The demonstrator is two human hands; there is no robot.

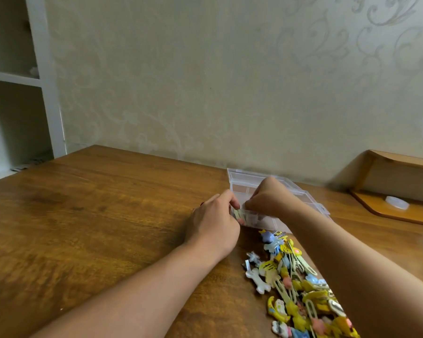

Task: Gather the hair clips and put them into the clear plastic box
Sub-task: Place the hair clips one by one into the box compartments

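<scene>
Both hands meet at the clear plastic box's (244,178) near-left corner: left hand (211,222) pinches a pale hair clip (311,302), right hand (266,200) curled, grasp unclear. Many clips heap on the counter (95,215).

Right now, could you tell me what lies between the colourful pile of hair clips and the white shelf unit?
In the head view, only the left forearm and bare wooden table.

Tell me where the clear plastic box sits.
The clear plastic box sits on the wooden table, right of centre near the wall, behind both hands, just beyond the pile of hair clips.
</scene>
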